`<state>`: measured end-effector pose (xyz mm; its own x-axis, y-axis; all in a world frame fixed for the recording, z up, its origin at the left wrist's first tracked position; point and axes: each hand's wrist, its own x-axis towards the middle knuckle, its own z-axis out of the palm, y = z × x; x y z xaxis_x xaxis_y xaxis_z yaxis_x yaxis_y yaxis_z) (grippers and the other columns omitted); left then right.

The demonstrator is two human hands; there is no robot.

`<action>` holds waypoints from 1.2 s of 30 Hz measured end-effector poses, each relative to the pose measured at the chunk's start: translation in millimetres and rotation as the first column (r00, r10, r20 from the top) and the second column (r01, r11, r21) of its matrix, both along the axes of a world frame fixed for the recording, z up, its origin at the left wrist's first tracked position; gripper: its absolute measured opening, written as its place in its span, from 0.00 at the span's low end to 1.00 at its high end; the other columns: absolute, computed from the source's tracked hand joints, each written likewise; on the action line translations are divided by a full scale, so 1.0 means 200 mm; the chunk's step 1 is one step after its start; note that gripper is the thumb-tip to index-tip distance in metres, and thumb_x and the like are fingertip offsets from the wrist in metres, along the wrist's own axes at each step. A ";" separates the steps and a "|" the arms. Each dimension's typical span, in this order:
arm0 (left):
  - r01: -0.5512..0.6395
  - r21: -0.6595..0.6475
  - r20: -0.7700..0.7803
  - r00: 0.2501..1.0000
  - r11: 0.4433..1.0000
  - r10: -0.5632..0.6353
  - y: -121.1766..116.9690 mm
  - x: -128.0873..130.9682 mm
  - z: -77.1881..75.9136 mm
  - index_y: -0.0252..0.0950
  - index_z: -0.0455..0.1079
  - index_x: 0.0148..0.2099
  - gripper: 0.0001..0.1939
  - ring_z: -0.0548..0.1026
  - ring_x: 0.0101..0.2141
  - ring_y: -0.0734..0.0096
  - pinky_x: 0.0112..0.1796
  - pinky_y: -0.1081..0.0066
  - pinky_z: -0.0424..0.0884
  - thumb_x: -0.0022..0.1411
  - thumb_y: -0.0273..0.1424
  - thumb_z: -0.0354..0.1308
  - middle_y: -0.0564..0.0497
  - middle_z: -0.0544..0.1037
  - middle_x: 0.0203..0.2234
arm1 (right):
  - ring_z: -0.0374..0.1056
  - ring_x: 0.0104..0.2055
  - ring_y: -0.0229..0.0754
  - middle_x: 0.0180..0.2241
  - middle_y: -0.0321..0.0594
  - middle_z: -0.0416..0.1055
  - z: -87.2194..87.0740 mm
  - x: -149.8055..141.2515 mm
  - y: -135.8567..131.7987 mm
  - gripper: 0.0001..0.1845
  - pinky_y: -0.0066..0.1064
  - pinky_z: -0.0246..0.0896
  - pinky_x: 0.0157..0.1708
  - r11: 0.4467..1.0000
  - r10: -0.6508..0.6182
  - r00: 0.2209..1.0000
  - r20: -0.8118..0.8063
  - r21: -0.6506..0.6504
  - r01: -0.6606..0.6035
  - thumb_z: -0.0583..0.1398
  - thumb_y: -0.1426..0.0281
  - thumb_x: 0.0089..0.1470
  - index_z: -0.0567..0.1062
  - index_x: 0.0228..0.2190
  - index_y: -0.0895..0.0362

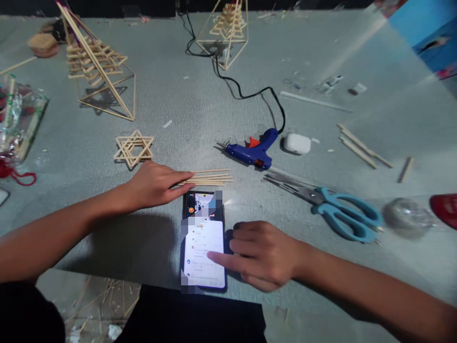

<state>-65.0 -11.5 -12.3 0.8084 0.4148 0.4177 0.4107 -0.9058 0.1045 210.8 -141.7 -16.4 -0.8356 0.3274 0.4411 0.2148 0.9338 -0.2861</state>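
Note:
My left hand (pixel 155 183) rests on the table with its fingers closed over one end of a small bundle of thin wooden sticks (pixel 216 178). The sticks' other ends stick out to the right, just above a smartphone (pixel 205 267). On the phone's lit screen is a list of text lines below a small picture, partly blurred out. My right hand (pixel 262 255) holds nothing; its index finger is stretched out onto the screen while the other fingers are curled. A star made of wooden sticks (pixel 134 147) lies beyond my left hand.
A blue glue gun (pixel 250 152) with a black cord lies ahead, beside a white earbud case (pixel 297 143). Blue-handled scissors (pixel 332 207) lie right. Two stick-frame structures (pixel 107 71) (pixel 228 28) stand farther back. Plastic-wrapped sticks (pixel 21 119) are left, cut sticks (pixel 360 145) right.

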 end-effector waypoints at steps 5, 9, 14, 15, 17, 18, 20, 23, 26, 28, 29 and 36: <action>0.016 0.017 0.014 1.000 1.000 -0.016 0.01 0.00 -0.01 0.37 0.80 0.49 0.12 0.81 0.25 0.76 0.26 0.74 0.65 0.70 0.37 0.60 0.53 0.86 0.29 | 0.62 0.24 0.39 0.25 0.33 0.68 -0.01 0.00 0.00 0.22 0.33 0.60 0.24 0.975 -0.218 0.975 0.034 0.049 0.216 0.48 0.71 0.66 0.69 0.56 0.65; 0.025 0.036 0.016 1.000 0.999 -0.025 0.01 0.00 -0.02 0.37 0.81 0.48 0.12 0.80 0.25 0.76 0.25 0.74 0.64 0.70 0.36 0.60 0.53 0.86 0.28 | 0.62 0.24 0.39 0.25 0.34 0.69 -0.01 0.00 -0.01 0.22 0.31 0.62 0.25 0.959 -0.280 0.959 0.038 0.060 0.277 0.47 0.72 0.66 0.69 0.56 0.65; 0.038 0.043 0.015 0.999 0.998 -0.039 0.01 0.00 -0.01 0.37 0.80 0.49 0.12 0.81 0.25 0.76 0.25 0.74 0.64 0.71 0.35 0.59 0.53 0.86 0.29 | 0.62 0.24 0.39 0.25 0.34 0.68 -0.01 0.00 -0.01 0.22 0.32 0.62 0.25 0.970 -0.238 0.971 0.007 0.062 0.237 0.47 0.73 0.65 0.69 0.56 0.67; 0.037 0.041 0.011 0.999 0.998 -0.037 0.01 0.00 -0.01 0.37 0.80 0.49 0.12 0.81 0.25 0.76 0.25 0.74 0.65 0.71 0.35 0.59 0.53 0.86 0.29 | 0.62 0.24 0.40 0.25 0.34 0.68 -0.01 0.00 -0.01 0.22 0.33 0.61 0.24 0.975 -0.212 0.977 0.001 0.062 0.212 0.47 0.73 0.65 0.69 0.56 0.67; 0.025 0.033 0.001 1.000 0.999 -0.025 0.01 0.00 0.00 0.38 0.80 0.49 0.12 0.81 0.26 0.76 0.25 0.74 0.65 0.71 0.35 0.59 0.53 0.86 0.29 | 0.60 0.23 0.40 0.24 0.33 0.66 0.00 0.01 0.00 0.22 0.34 0.59 0.23 0.986 -0.155 0.988 0.000 0.057 0.155 0.46 0.72 0.67 0.70 0.55 0.67; 0.018 0.028 -0.005 1.000 0.999 -0.018 0.00 0.00 0.00 0.38 0.80 0.49 0.12 0.81 0.26 0.76 0.26 0.74 0.66 0.71 0.36 0.59 0.53 0.86 0.29 | 0.60 0.23 0.40 0.24 0.32 0.65 0.00 0.01 0.00 0.22 0.34 0.58 0.22 0.990 -0.134 0.991 -0.001 0.054 0.134 0.46 0.71 0.67 0.70 0.55 0.66; 0.014 0.017 -0.014 1.000 1.000 -0.014 0.00 -0.01 0.00 0.38 0.80 0.50 0.13 0.82 0.26 0.76 0.26 0.74 0.66 0.71 0.37 0.59 0.52 0.86 0.30 | 0.59 0.23 0.40 0.23 0.32 0.64 0.00 0.01 0.00 0.22 0.34 0.57 0.22 0.992 -0.116 0.993 -0.007 0.049 0.117 0.45 0.71 0.68 0.70 0.55 0.66; 0.014 -0.001 -0.020 1.000 1.000 -0.014 0.01 -0.01 0.00 0.37 0.80 0.51 0.14 0.82 0.27 0.76 0.26 0.75 0.67 0.71 0.39 0.59 0.52 0.86 0.31 | 0.58 0.23 0.40 0.23 0.32 0.63 0.00 0.01 0.00 0.23 0.34 0.56 0.22 0.992 -0.119 0.993 -0.010 0.048 0.120 0.45 0.71 0.68 0.69 0.56 0.66; 0.003 -0.011 -0.032 0.999 1.000 -0.003 0.00 0.00 0.00 0.37 0.80 0.51 0.16 0.82 0.27 0.75 0.27 0.75 0.67 0.71 0.40 0.58 0.51 0.86 0.30 | 0.59 0.23 0.39 0.24 0.32 0.64 0.00 0.01 0.00 0.23 0.34 0.57 0.24 0.992 -0.116 0.993 -0.004 0.046 0.116 0.45 0.70 0.68 0.70 0.55 0.66; 0.000 -0.001 -0.044 0.999 1.000 0.000 0.00 0.00 0.01 0.37 0.80 0.51 0.15 0.82 0.27 0.76 0.27 0.75 0.66 0.72 0.40 0.58 0.52 0.86 0.30 | 0.59 0.24 0.39 0.24 0.32 0.64 0.00 0.01 0.00 0.23 0.34 0.57 0.24 0.992 -0.115 0.993 -0.002 0.049 0.115 0.45 0.70 0.68 0.70 0.55 0.66; 0.001 0.013 -0.046 0.999 1.000 0.000 0.00 0.00 0.01 0.38 0.80 0.51 0.15 0.82 0.27 0.76 0.26 0.75 0.66 0.72 0.39 0.57 0.52 0.86 0.30 | 0.59 0.24 0.39 0.24 0.32 0.64 0.00 0.01 0.00 0.23 0.34 0.57 0.24 0.992 -0.115 0.993 0.000 0.051 0.115 0.45 0.70 0.68 0.69 0.55 0.66; 0.038 0.186 -0.111 0.994 0.982 -0.018 -0.01 -0.01 0.01 0.36 0.78 0.50 0.14 0.80 0.25 0.74 0.24 0.72 0.63 0.73 0.36 0.56 0.53 0.84 0.26 | 0.60 0.23 0.39 0.24 0.32 0.64 0.01 0.01 0.00 0.22 0.33 0.58 0.23 0.994 -0.103 0.995 -0.010 0.038 0.104 0.46 0.70 0.67 0.70 0.55 0.65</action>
<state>-67.0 -14.4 -10.7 0.8633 0.3138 0.3954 0.3845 -0.9163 -0.1122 213.0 -141.3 -15.3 -0.7948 0.3944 0.4613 0.3088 0.9171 -0.2520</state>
